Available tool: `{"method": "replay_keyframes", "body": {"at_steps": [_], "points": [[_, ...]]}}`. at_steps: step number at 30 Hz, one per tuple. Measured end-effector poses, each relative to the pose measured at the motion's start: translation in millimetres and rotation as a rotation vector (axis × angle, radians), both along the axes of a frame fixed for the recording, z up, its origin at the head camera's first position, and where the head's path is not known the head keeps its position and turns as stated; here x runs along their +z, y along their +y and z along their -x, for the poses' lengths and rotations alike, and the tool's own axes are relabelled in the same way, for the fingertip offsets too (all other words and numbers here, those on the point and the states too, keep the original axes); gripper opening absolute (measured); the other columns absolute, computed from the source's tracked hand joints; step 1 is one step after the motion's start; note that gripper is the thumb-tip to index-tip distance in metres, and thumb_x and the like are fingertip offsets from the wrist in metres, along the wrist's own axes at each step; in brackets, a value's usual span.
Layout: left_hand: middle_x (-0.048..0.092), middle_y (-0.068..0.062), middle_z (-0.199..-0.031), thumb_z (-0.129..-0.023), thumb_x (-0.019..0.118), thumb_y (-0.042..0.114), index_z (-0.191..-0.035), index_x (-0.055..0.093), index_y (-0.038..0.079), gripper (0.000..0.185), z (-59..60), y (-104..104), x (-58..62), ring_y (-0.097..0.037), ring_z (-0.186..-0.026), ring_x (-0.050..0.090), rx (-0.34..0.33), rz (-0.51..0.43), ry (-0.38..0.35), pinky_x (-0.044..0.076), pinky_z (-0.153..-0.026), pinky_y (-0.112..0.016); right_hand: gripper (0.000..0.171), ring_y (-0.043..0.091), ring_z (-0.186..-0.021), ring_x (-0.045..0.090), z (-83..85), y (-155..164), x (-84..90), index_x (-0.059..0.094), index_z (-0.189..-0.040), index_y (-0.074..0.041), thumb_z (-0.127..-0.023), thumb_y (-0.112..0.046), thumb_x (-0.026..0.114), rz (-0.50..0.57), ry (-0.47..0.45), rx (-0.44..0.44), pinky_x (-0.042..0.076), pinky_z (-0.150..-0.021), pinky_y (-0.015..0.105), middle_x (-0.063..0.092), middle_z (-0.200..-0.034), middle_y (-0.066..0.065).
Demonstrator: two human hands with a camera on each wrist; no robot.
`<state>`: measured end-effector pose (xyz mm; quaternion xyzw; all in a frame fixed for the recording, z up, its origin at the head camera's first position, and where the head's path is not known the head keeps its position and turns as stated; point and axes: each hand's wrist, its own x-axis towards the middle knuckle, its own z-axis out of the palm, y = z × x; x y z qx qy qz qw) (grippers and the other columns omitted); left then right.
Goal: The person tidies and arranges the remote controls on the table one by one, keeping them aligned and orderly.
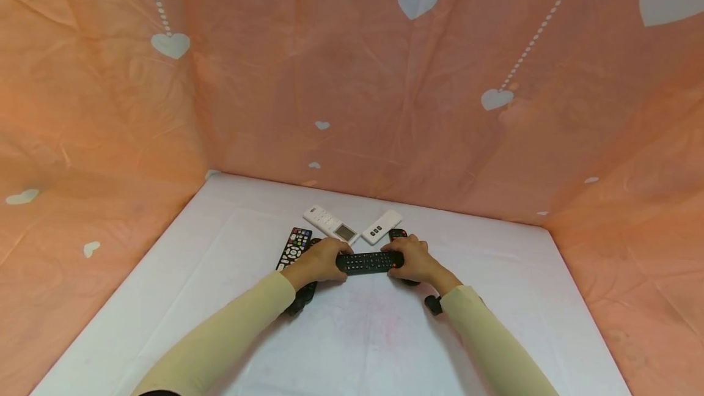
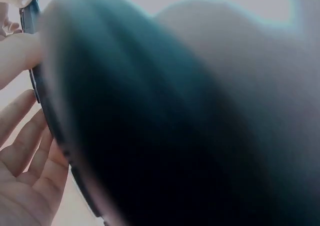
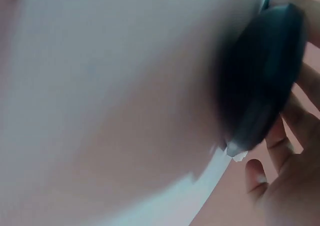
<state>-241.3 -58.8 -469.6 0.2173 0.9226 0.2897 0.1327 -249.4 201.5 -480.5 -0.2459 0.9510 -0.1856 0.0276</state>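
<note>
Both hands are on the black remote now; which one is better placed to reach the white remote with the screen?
Left, probably. The left hand grips the black remote just below the white remote with the screen; the right hand sits farther right.

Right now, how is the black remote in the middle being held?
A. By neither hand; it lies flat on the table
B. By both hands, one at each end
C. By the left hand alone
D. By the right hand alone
B: in the head view the left hand and right hand grip opposite ends of the black remote.
</note>
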Motion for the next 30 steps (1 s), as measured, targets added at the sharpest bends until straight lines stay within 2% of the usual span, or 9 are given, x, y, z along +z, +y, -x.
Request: {"method": "replay_keyframes", "body": {"at_steps": [5, 12, 19, 22, 27, 30], "points": [[0.067, -0.002, -0.111, -0.07, 0.085, 0.02, -0.116, 0.067, 0.015, 0.05, -0.5, 0, 1.4, -0.013, -0.098, 0.06, -0.008, 0.007, 0.008, 0.051, -0.091, -0.035, 0.05, 0.029, -0.11, 0.048, 1.1, 0, 0.4, 0.069, -0.117, -0.02, -0.069, -0.024, 0.083, -0.006, -0.006, 0.01, 0.032, -0.085, 0.045, 0.062, -0.129, 0.011], [0.065, -0.003, -0.116, -0.07, 0.086, 0.021, -0.118, 0.066, 0.017, 0.052, -5.0, -1, 14.4, -0.016, -0.103, 0.059, 0.012, 0.002, 0.027, 0.05, -0.093, -0.037, 0.052, 0.026, -0.105, 0.047, 2.4, 3, 8.7, 0.067, -0.12, -0.019, -0.071, -0.025, 0.083, 0.026, 0.0, 0.047, 0.032, -0.085, 0.043, 0.064, -0.124, 0.009], [0.063, -0.004, -0.118, -0.07, 0.085, 0.02, -0.117, 0.065, 0.014, 0.051, -12.3, -4, 22.0, -0.018, -0.105, 0.058, -0.003, -0.069, 0.036, 0.049, -0.094, -0.038, 0.049, 0.026, -0.107, 0.053, 3.8, 6, 16.9, 0.066, -0.119, -0.013, -0.073, -0.018, 0.08, 0.097, 0.015, 0.14, 0.041, -0.094, 0.046, 0.065, -0.118, 0.008], [0.063, -0.005, -0.12, -0.07, 0.085, 0.019, -0.117, 0.064, 0.014, 0.051, -15.2, -7, 21.8, -0.02, -0.109, 0.058, -0.004, -0.11, 0.03, 0.048, -0.097, -0.04, 0.047, 0.022, -0.104, 0.057, 4.1, 7, 19.1, 0.066, -0.119, -0.01, -0.074, -0.015, 0.079, 0.155, -0.013, 0.171, 0.046, -0.094, 0.039, 0.063, -0.115, 0.008], [0.066, -0.006, -0.12, -0.071, 0.085, 0.017, -0.117, 0.064, 0.014, 0.051, -18.1, -12, 17.4, -0.018, -0.108, 0.059, -0.011, -0.166, 0.03, 0.047, -0.096, -0.039, 0.047, 0.016, -0.093, 0.061, 4.2, 7, 19.2, 0.064, -0.12, -0.005, -0.075, -0.007, 0.077, 0.279, -0.111, 0.186, 0.055, -0.08, 0.024, 0.059, -0.113, 0.012], [0.066, -0.007, -0.121, -0.072, 0.083, 0.017, -0.12, 0.062, 0.013, 0.053, -21.5, -15, 16.5, -0.017, -0.106, 0.059, -0.033, -0.173, 0.036, 0.048, -0.095, -0.038, 0.047, 0.016, -0.092, 0.063, 3.4, 7, 18.3, 0.063, -0.121, -0.003, -0.076, -0.005, 0.076, 0.334, -0.169, 0.182, 0.055, -0.079, 0.021, 0.057, -0.115, 0.014]]}}
